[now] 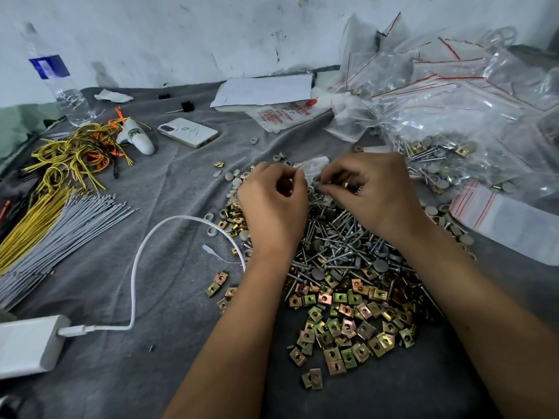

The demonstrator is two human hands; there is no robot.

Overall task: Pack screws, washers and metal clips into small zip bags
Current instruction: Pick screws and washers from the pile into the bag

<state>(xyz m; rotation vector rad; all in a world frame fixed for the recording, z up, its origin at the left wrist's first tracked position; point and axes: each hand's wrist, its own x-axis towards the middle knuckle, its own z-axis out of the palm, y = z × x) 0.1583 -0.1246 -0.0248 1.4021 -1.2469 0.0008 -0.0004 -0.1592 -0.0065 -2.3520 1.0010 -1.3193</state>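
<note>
A small clear zip bag (314, 167) is held up between both hands above the heap. My left hand (272, 201) pinches its left edge with curled fingers. My right hand (372, 192) pinches the bag's right side and grips several screws and small parts at its mouth. Below the hands lies a pile of silver screws (348, 249) mixed with grey round washers. Nearer to me spreads a heap of gold-coloured square metal clips (348, 322). More washers (230, 176) lie scattered left of the hands.
Filled zip bags (453, 101) are piled at the back right, with a stack of flat empty bags (496, 216) beside them. A phone (188, 132), water bottle (57, 77), cable ties (60, 225), yellow wires (72, 152) and a power bank (27, 346) with white cable lie on the grey cloth at left.
</note>
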